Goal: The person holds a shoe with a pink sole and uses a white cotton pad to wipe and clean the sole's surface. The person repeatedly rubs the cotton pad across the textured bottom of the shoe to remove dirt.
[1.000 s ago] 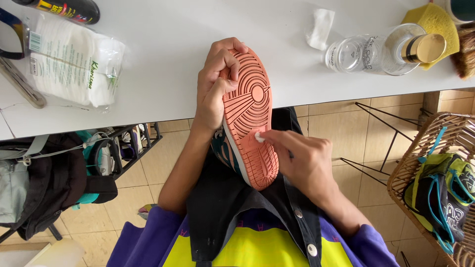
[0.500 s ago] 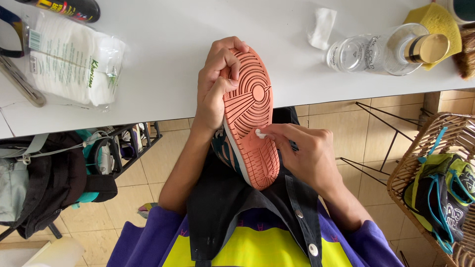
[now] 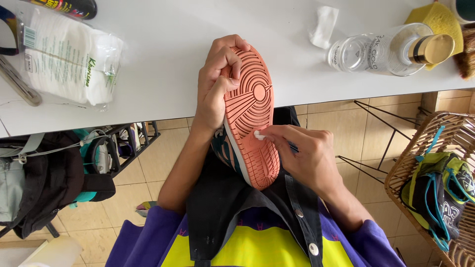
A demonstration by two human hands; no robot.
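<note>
Left hand (image 3: 215,89) clamped on the toe end of a sneaker (image 3: 251,116), sole up, salmon-orange tread facing the camera. The toe rests against the near edge of the white table (image 3: 163,54); the heel hangs off the edge over the person's lap and dark apron (image 3: 222,198).

Right hand (image 3: 309,155) pinched on a small white swab or pad (image 3: 259,135) — too small to tell which — pressed to the sole at mid-length, right side. A thin dark handle seems to run back through the fingers.

On the table: clear glass bottle with a gold cap (image 3: 391,49) lying on its side near the right edge, crumpled white tissue (image 3: 324,24) just left of it, yellow sponge (image 3: 438,20) at the far right corner, plastic pack of white cotton pads (image 3: 69,59) toward the left edge, dark spray can (image 3: 62,6) at the far left.

Off the table: wicker basket (image 3: 410,173) with green-black shoes (image 3: 443,193) at right, dark bag (image 3: 44,183) below the left edge.
</note>
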